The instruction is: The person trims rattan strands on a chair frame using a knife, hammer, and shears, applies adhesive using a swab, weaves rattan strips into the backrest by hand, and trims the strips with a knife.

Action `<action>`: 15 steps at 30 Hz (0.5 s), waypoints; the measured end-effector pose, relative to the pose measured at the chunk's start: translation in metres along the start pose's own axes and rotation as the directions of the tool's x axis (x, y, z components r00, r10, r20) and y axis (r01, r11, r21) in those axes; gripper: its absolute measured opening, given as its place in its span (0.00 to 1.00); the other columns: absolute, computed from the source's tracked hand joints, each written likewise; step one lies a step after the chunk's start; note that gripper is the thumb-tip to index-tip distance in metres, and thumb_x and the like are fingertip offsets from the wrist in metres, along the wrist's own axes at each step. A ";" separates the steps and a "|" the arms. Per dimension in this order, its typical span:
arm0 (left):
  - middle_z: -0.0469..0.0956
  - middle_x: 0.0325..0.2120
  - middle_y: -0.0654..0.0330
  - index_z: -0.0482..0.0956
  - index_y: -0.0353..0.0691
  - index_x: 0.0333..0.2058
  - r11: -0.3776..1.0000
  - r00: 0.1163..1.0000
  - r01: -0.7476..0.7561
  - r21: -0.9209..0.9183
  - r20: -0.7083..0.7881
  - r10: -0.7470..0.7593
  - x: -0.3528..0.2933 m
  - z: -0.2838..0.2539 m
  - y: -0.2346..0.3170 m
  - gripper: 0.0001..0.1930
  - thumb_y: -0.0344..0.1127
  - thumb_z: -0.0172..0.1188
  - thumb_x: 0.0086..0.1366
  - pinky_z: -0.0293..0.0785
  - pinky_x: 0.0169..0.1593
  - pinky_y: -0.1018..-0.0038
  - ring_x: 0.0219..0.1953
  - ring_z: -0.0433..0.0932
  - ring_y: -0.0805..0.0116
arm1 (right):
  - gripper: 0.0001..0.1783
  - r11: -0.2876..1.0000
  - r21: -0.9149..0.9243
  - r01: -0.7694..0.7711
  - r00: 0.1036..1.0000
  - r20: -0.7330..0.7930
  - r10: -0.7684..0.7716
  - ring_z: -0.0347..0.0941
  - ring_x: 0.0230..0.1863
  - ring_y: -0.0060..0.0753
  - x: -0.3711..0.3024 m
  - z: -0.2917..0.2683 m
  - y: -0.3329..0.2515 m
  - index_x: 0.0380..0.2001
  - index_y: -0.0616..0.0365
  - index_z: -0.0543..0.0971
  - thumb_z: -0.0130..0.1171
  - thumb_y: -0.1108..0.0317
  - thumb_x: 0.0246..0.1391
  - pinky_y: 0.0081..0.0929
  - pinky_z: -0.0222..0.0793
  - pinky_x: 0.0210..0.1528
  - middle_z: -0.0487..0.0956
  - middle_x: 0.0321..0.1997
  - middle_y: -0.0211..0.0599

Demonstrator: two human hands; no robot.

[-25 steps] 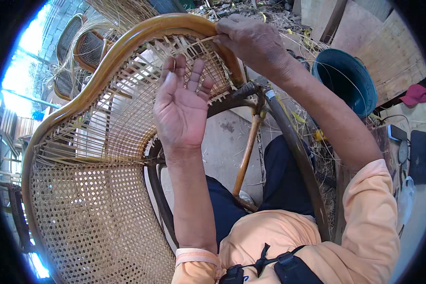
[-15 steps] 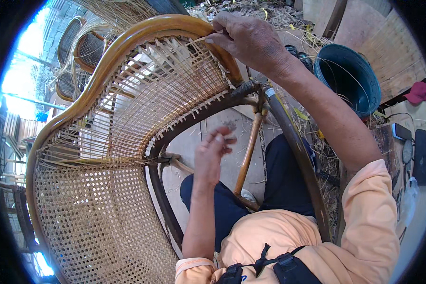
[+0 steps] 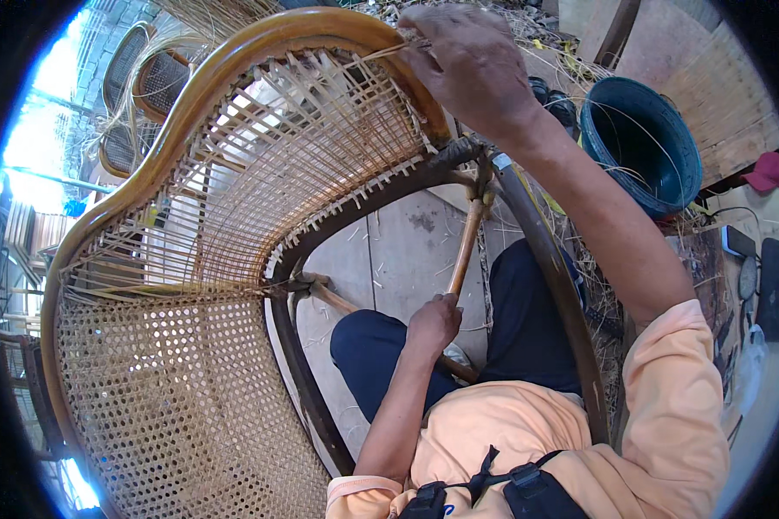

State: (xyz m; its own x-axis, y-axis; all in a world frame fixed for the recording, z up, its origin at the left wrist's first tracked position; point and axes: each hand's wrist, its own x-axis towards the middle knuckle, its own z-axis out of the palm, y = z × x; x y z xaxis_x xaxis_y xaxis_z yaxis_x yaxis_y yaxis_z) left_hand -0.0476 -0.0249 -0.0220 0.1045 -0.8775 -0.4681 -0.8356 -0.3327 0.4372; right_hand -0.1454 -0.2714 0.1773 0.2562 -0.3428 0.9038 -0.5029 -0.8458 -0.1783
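The left hand (image 3: pixel 434 327) has changed most: a moment ago it was up with the palm spread over the weave, then it dropped through the gap with loose fingers, and now it is curled shut on a wooden pole (image 3: pixel 466 246) low in the chair. The right hand (image 3: pixel 467 69) has stayed at the top of the chair (image 3: pixel 177 381), pinching a thin cane strand (image 3: pixel 388 52) by the curved rim (image 3: pixel 303 28). Its fingers sit slightly farther out than before, so more of the strand shows between them and the weave.

The chair itself has not turned. It is tipped on the person's left, reaching round in front, with the knees (image 3: pixel 368 355) close by its dark bars. The lower panel is closely woven with small holes; the upper part (image 3: pixel 273 173) is more open, its loose ends sticking up along the rim.

A blue-green bucket (image 3: pixel 640 147) stands beyond the right forearm, as before, and other chairs (image 3: pixel 156 82) are in the far left corner.
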 end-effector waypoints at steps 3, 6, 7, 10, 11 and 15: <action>0.76 0.37 0.46 0.75 0.39 0.43 0.999 0.999 -0.035 -0.007 -0.001 0.035 0.004 0.005 -0.004 0.13 0.39 0.52 0.62 0.73 0.43 0.56 0.39 0.76 0.46 | 0.05 0.994 -0.078 0.075 0.988 -0.130 -0.085 0.76 0.31 0.42 -0.016 -0.012 -0.006 0.33 0.58 0.75 0.54 0.68 0.55 0.34 0.72 0.34 0.77 0.28 0.44; 0.76 0.37 0.45 0.75 0.39 0.42 0.995 0.995 -0.096 -0.021 -0.037 0.095 0.003 0.010 -0.008 0.13 0.39 0.53 0.62 0.73 0.43 0.56 0.39 0.76 0.45 | 0.10 0.970 0.194 -0.147 0.976 0.188 0.110 0.75 0.37 0.47 -0.057 -0.040 -0.016 0.39 0.56 0.75 0.52 0.73 0.52 0.36 0.72 0.35 0.76 0.35 0.45; 0.76 0.37 0.45 0.75 0.39 0.42 0.992 0.990 -0.128 0.008 -0.052 0.128 0.003 0.011 -0.008 0.13 0.38 0.53 0.62 0.73 0.43 0.56 0.40 0.76 0.45 | 0.10 0.977 0.158 -0.146 0.955 0.281 0.097 0.75 0.36 0.49 -0.072 -0.048 -0.020 0.38 0.57 0.75 0.52 0.73 0.52 0.37 0.72 0.35 0.75 0.34 0.44; 0.77 0.36 0.43 0.75 0.37 0.42 0.982 0.991 -0.134 -0.130 -0.020 0.133 0.003 0.010 -0.002 0.13 0.36 0.54 0.61 0.72 0.44 0.56 0.41 0.76 0.44 | 0.07 0.966 0.175 -0.189 0.931 0.346 0.120 0.74 0.34 0.50 -0.120 -0.084 -0.022 0.36 0.59 0.75 0.52 0.71 0.55 0.37 0.71 0.35 0.76 0.31 0.46; 0.77 0.36 0.43 0.76 0.36 0.42 0.979 0.994 -0.108 -0.173 -0.001 0.109 0.003 0.010 0.002 0.13 0.36 0.55 0.61 0.71 0.44 0.56 0.41 0.76 0.44 | 0.07 0.930 0.147 -0.336 0.856 0.459 0.237 0.75 0.35 0.49 -0.137 -0.101 -0.025 0.36 0.60 0.75 0.53 0.70 0.55 0.36 0.71 0.36 0.76 0.32 0.45; 0.77 0.40 0.44 0.76 0.36 0.45 0.967 0.969 -0.246 -0.070 -0.014 0.246 -0.001 0.004 0.015 0.15 0.36 0.53 0.62 0.72 0.46 0.60 0.42 0.77 0.46 | 0.09 0.817 0.006 -0.577 0.710 0.498 0.497 0.74 0.34 0.49 -0.186 -0.158 -0.035 0.34 0.61 0.76 0.53 0.66 0.57 0.34 0.71 0.36 0.76 0.32 0.47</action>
State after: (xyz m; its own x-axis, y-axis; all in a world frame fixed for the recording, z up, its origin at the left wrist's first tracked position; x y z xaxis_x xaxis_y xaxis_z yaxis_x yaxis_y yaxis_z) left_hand -0.0622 -0.0274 -0.0175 -0.0963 -0.9371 -0.3355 -0.7955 -0.1301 0.5919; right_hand -0.3056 -0.1137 0.0768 0.3430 -0.8678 0.3596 -0.5533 -0.4960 -0.6692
